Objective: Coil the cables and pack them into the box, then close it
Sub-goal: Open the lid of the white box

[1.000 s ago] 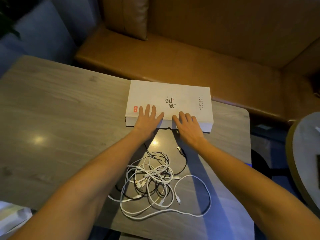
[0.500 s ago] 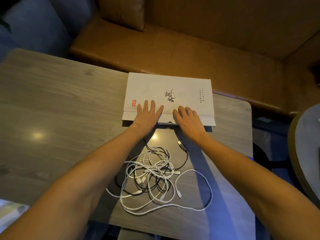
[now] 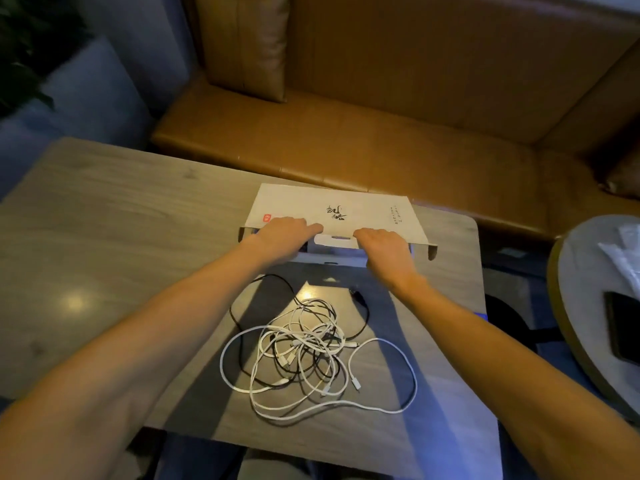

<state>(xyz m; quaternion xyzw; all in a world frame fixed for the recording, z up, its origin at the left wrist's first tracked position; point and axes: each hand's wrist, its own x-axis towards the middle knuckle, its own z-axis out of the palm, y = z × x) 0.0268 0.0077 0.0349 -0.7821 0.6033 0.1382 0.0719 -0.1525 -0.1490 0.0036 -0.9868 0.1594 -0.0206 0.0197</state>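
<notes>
A flat white box lid [image 3: 363, 211] with black calligraphy and a red stamp is tilted up at its near edge, at the far side of the wooden table [image 3: 121, 220]. My left hand [image 3: 284, 233] grips the lid's front edge left of centre. My right hand [image 3: 382, 245] grips it right of centre. Under the lifted edge a strip of the box's white base [image 3: 336, 251] shows. A tangle of white and black cables [image 3: 311, 348] lies loose on the table between my forearms, nearer to me than the box.
A tan leather bench [image 3: 346, 143] with a cushion [image 3: 249, 46] runs behind the table. A round side table [image 3: 571, 306] at the right carries a dark phone [image 3: 621, 327] and a clear wrapper. A plant [image 3: 20, 46] stands at the far left.
Both hands went from lying flat on the lid to curling around its front edge. The lid's near edge has risen, showing the side flaps and the base beneath.
</notes>
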